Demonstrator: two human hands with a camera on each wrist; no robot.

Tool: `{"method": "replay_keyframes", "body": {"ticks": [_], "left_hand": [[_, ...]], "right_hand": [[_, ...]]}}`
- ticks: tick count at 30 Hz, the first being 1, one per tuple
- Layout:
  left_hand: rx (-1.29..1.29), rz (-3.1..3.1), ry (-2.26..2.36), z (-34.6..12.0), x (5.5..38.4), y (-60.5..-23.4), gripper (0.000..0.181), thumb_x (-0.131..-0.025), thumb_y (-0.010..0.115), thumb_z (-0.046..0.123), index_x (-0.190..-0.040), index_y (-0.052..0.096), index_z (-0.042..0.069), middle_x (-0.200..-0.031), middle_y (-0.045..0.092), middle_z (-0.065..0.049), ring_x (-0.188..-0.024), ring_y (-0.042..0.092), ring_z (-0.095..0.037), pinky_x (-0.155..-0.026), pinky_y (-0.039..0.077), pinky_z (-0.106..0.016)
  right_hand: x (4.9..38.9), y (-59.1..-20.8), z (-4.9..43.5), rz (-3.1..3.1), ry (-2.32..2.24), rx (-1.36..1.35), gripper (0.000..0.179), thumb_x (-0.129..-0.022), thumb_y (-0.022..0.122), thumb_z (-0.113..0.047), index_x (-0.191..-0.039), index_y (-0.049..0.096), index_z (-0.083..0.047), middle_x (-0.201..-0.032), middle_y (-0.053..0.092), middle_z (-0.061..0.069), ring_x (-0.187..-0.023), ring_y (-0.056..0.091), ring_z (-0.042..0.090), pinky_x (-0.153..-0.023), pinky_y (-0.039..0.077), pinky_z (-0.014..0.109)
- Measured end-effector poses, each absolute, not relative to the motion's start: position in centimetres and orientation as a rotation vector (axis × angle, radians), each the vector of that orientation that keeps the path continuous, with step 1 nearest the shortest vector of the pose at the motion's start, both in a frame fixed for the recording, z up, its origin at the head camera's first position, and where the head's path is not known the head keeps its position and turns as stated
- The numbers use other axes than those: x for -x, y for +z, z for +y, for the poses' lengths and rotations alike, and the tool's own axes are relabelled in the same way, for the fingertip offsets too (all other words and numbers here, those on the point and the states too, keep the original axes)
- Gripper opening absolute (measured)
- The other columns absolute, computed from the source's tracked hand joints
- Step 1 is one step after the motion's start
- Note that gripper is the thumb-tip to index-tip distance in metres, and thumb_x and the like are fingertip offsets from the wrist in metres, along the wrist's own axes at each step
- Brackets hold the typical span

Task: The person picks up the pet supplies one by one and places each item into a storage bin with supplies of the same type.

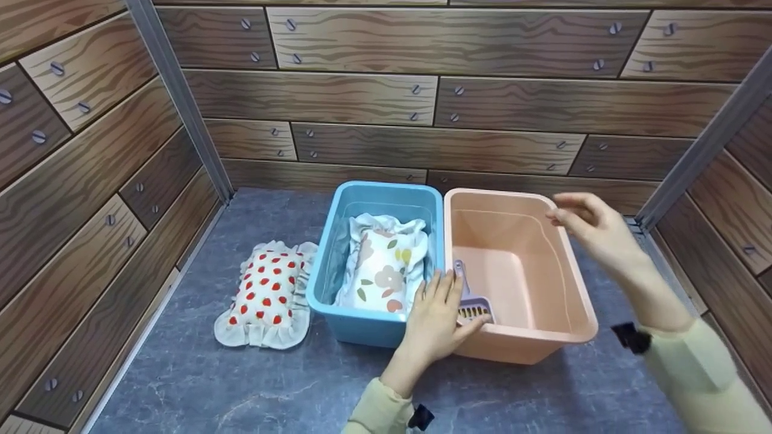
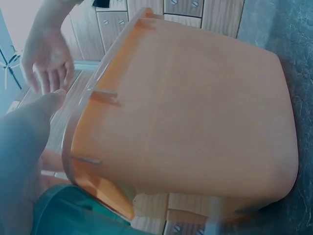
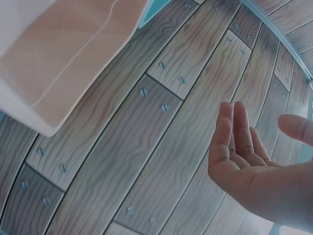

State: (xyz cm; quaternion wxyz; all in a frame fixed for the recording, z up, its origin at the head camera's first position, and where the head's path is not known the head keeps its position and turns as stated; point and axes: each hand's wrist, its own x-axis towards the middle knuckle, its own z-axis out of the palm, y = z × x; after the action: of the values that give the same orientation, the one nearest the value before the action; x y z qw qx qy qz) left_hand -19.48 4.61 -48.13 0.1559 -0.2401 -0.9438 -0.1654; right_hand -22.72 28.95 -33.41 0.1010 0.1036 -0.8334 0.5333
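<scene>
My left hand [image 1: 435,316] lies over the near ends of the adjoining rims of a blue plastic bin [image 1: 368,330] and a peach plastic bin [image 1: 512,349]. Its fingers are straight and the thumb reaches over the peach rim. Close by that thumb, a lavender slotted scoop [image 1: 476,304] leans in the peach bin's near left corner, partly hidden by the hand. Inside the blue bin rests a small white ruffled pillow with flowers [image 1: 386,274]. My right hand [image 3: 249,161], fingers loosely bent, hovers by the peach bin's far right rim, holding nothing.
A ruffled pillow with strawberries [image 1: 265,295] lies left of the blue bin, against its side. The dark grey marbled surface [image 1: 253,392] is enclosed by wood-patterned panels [image 1: 512,102] at the back and both sides, with grey metal posts [image 1: 184,96] at the corners.
</scene>
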Motion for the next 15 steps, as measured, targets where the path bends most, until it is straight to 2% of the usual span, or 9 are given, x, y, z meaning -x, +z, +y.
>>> {"method": "replay_keyframes", "body": {"ticks": [6, 10, 12, 15], "left_hand": [[0.848, -2.362, -0.635, 3.3, 19.3, -48.5, 0.059, -0.093, 0.059, 0.05, -0.136, 0.058, 0.009, -0.141, 0.054, -0.012, -0.133, 0.046, -0.032, -0.105, 0.035, -0.056], [0.9, -2.218, -0.696, 1.9, 18.9, -48.8, 0.051, -0.091, 0.066, 0.041, -0.132, 0.061, 0.011, -0.139, 0.056, -0.01, -0.131, 0.049, -0.032, -0.106, 0.034, -0.057], [0.912, -2.168, -0.688, 0.9, 18.8, -48.8, 0.048, -0.091, 0.066, 0.038, -0.131, 0.062, 0.011, -0.138, 0.056, -0.01, -0.13, 0.049, -0.031, -0.107, 0.034, -0.056], [0.931, -2.046, -0.685, -0.6, 18.9, -48.8, 0.044, -0.092, 0.065, 0.034, -0.127, 0.064, 0.008, -0.133, 0.059, -0.012, -0.126, 0.053, -0.031, -0.104, 0.039, -0.052]], "right_hand": [[20.0, -36.3, 29.9, -2.438, 1.464, -0.309, 0.032, -0.099, 0.054, -0.005, -0.129, 0.052, 0.005, -0.102, 0.064, -0.023, -0.096, 0.06, -0.004, -0.085, 0.045, 0.01], [18.6, -38.7, 30.0, -2.402, 1.317, -0.276, 0.03, -0.096, 0.057, -0.001, -0.125, 0.055, 0.008, -0.102, 0.064, -0.023, -0.094, 0.058, -0.005, -0.082, 0.044, 0.009], [18.2, -39.8, 30.1, -2.38, 1.252, -0.25, 0.029, -0.095, 0.058, 0.001, -0.123, 0.059, 0.007, -0.102, 0.065, -0.019, -0.093, 0.057, -0.006, -0.081, 0.042, 0.009], [17.6, -41.2, 29.8, -2.346, 1.198, -0.261, 0.028, -0.092, 0.06, 0.005, -0.12, 0.062, 0.006, -0.105, 0.07, -0.002, -0.094, 0.056, -0.007, -0.083, 0.041, 0.009]]}}
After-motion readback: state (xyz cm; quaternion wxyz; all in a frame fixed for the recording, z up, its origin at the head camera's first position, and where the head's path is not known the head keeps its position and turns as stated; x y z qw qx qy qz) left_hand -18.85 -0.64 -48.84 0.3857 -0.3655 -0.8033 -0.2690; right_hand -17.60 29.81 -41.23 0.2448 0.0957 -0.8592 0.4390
